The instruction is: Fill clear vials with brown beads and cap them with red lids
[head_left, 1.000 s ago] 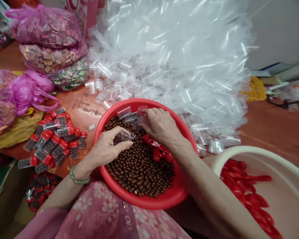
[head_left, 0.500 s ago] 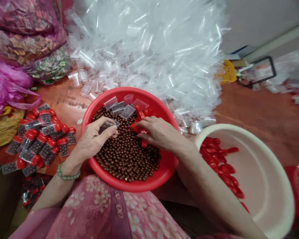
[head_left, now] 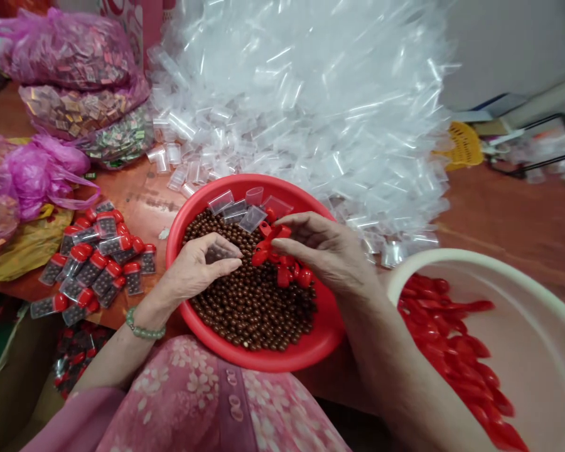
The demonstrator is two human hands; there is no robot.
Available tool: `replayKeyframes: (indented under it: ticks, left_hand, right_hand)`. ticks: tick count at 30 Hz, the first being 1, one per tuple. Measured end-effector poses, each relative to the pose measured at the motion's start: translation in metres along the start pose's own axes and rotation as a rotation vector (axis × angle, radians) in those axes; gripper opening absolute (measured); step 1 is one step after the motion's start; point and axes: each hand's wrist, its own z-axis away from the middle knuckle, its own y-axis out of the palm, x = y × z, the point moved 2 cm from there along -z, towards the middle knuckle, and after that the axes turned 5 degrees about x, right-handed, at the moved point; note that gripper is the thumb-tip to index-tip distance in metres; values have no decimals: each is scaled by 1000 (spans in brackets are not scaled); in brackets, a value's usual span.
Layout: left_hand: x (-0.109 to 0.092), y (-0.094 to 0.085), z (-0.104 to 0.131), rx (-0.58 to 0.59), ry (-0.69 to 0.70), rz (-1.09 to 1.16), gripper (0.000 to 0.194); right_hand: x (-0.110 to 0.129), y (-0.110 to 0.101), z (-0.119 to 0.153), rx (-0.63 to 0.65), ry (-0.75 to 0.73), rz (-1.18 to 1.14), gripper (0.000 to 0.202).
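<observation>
Head cam: both hands are over a big red plastic basin [head_left: 332,336], well apart from each other. The left hand [head_left: 193,270] has a small clear container [head_left: 216,252] clamped between thumb and fingers; dark balls show through it, but can't tell if they're inside or just behind. Right hand [head_left: 327,251] has its thumb and fingers spread around some red plastic caps [head_left: 289,271] on the basin's right side; honestly can't tell if it's actually gripping one. Loads of shiny brown balls [head_left: 252,307] fill most of the basin, with a few loose clear tubes [head_left: 253,218] lying at the far side.

Off to the left there's a heap of red-capped filled containers [head_left: 91,271] on the reddish table [head_left: 503,220]. Behind the basin, a massive pile of clear plastic containers [head_left: 301,94]. A cream tub [head_left: 541,370] at the right holds red plastic pieces [head_left: 456,342], and pink plastic bags [head_left: 82,53] sit far left.
</observation>
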Motion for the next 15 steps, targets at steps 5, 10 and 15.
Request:
replayKeyframes:
  ticks: [5,10,15]
  left_hand:
    - [2,3,-2,-4,-30,-47,17]
    - [1,3,-5,-6,-47,-24,16]
    - [-1,0,-5,-96,-23,39,22]
  right_hand:
    - [-2,23,-5,44,87,-201,30]
    - [-2,42,-9,-11,87,-306,28]
    - [3,60,-4,-199,-54,-230,17]
